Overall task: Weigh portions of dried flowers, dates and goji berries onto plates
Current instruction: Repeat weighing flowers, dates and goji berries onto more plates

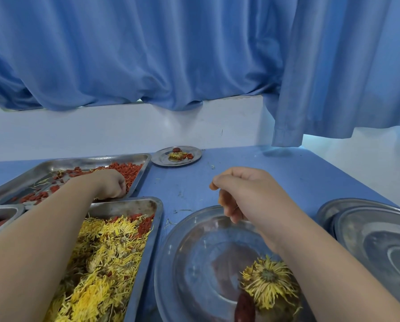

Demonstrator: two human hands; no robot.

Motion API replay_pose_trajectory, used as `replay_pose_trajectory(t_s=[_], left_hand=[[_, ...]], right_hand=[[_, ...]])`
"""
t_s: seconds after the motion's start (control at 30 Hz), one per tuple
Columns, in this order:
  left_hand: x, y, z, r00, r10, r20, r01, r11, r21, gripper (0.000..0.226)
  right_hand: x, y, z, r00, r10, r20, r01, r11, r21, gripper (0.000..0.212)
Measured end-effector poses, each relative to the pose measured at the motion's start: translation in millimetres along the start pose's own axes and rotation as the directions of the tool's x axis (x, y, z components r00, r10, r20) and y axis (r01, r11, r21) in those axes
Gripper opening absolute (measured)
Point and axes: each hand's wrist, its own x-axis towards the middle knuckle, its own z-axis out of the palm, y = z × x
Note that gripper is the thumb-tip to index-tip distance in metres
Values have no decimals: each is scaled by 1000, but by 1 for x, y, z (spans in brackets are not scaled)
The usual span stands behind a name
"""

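My left hand [109, 184] reaches into the far steel tray [55, 166] of red goji berries [127, 173], fingers curled down among the berries; what it holds is hidden. My right hand [243, 194] hovers with loosely curled fingers over the far rim of a round steel plate [194, 263]. On that plate lie a yellow dried flower [268, 282] and a dark red date [244, 307]. A nearer tray [148, 228] holds yellow dried flowers [101, 256] mixed with some goji berries.
A small finished plate [162, 158] with a flower, date and goji berries sits at the back of the blue table [264, 173]. Stacked steel plates [375, 235] stand at the right. A third tray [1, 212] with dates is at the left edge. Blue curtains [194, 54] hang behind.
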Motion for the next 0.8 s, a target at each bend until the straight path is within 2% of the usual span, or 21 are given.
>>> replay_pose_trajectory(t_s=[0.2,0.3,0.4,0.6,0.7,0.8], left_hand=[[-3,-5,-9,992,-17,-123,0,991,-135,12],[-5,-11,-15,977,-31,-211,-16,977,-214,18],[-9,-15,-13,967,-4,-253,-45,982,-185,21],[-18,-22,-12,972,-20,-235,-19,986,-164,18],[-29,-25,-15,952,-38,-302,-49,961,-274,13],[-43,-22,-21,943,-61,-328,-107,875,-471,7]], right_hand=[[-2,-6,-1,998,-58,-14,58,997,54,18],[-4,-10,-1,995,-100,-13,101,992,71,18],[-6,-13,-1,993,-118,-4,118,990,83,18],[-5,-14,-5,993,-114,-12,115,989,94,18],[-4,-14,-7,993,-117,-17,118,989,94,19],[-3,-17,-10,992,-126,-21,128,987,98,21]])
